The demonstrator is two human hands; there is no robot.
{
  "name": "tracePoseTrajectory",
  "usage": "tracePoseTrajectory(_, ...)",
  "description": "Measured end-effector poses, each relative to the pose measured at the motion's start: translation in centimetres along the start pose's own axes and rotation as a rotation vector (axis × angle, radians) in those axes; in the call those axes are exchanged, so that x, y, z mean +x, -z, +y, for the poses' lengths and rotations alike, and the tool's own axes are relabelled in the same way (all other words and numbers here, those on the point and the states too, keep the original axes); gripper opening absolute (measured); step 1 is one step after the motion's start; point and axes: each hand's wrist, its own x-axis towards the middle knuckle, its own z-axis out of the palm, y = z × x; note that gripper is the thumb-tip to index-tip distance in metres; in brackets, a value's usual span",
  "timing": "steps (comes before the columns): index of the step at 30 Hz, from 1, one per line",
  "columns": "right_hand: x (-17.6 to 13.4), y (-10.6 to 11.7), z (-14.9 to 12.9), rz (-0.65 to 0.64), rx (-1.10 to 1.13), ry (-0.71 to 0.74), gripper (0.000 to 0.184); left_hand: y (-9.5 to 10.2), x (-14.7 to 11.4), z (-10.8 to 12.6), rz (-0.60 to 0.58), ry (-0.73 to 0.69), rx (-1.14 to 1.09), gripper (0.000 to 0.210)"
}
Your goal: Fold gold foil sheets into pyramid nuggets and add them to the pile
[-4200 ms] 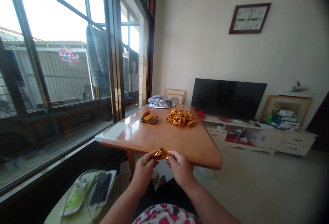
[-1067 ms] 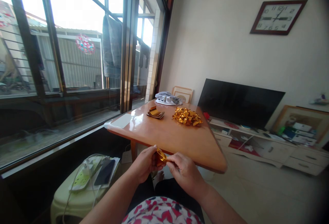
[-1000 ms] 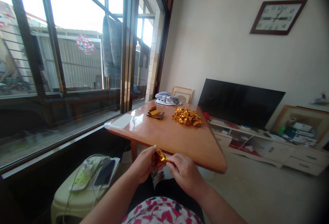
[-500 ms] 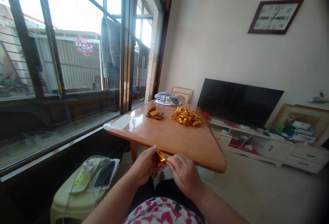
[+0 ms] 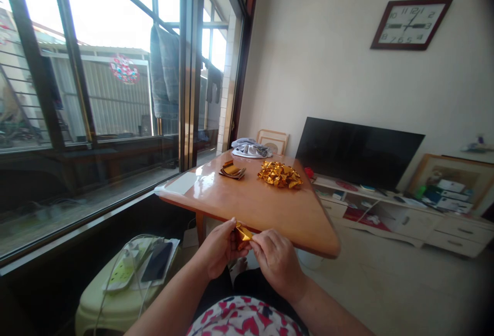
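Note:
Between my hands, just in front of the table's near edge, is a shiny piece of gold foil paper (image 5: 244, 233), partly folded. My left hand (image 5: 219, 247) pinches it from the left, thumb on top. From the right, my right hand (image 5: 275, 259) grips its other end with thumb and fingers closed. Some of the foil is hidden behind the fingers. On the wooden table (image 5: 247, 202) lies a heap of folded gold foil pieces (image 5: 280, 174). Left of the heap rests a small stack of flat gold foil sheets (image 5: 232, 171), curling at the edges.
Folded cloth (image 5: 251, 148) lies at the table's far end. A green stool (image 5: 90, 295) at my left carries a power strip (image 5: 122, 269) with cables and a phone (image 5: 157, 262). Beyond the table stand a television (image 5: 358, 153) and a white cabinet (image 5: 417, 220). Windows line the left.
The gold foil between my hands has shifted shape slightly, with a more pointed fold showing toward my right fingers. Both hands stay nearly in place.

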Motion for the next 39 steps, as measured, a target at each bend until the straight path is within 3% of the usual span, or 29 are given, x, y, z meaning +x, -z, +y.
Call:
tracePoseTrajectory(11,0.1,0.3,-0.2,0.044,-0.01,0.011,0.014,0.2,-0.3,0.0,-0.086,-0.091,-0.064,0.037)
tracePoseTrajectory(16,-0.1,0.5,-0.7,0.069,0.109,-0.055,0.03,0.4,-0.7,0.7,-0.087,-0.221,-0.014,0.037)
tracePoseTrajectory(18,-0.1,0.8,-1.1,0.098,0.212,-0.168,0.03,0.4,-0.9,0.9,-0.087,-0.268,0.003,0.038)
tracePoseTrajectory(21,0.1,1.0,-1.7,0.106,0.461,-0.487,0.022,0.3,-1.1,1.1,-0.1,-0.308,0.033,0.04)
tracePoseTrajectory(24,0.5,0.8,-2.1,0.011,0.755,-0.806,0.036,0.4,-1.1,1.1,-0.112,-0.342,0.076,0.042)
tracePoseTrajectory(26,0.7,0.3,-2.2,-0.054,0.917,-0.941,0.047,0.4,-1.1,1.1,-0.105,-0.375,0.114,0.042)
tracePoseTrajectory(30,0.9,-0.4,-2.4,-0.084,1.136,-1.086,0.049,0.4,-1.0,0.9,-0.093,-0.418,0.18,0.042)
tracePoseTrajectory(39,1.8,-0.1,-2.4,-0.013,1.407,-1.224,0.038,-0.3,-1.2,0.4,-0.048,-0.445,0.228,0.043)
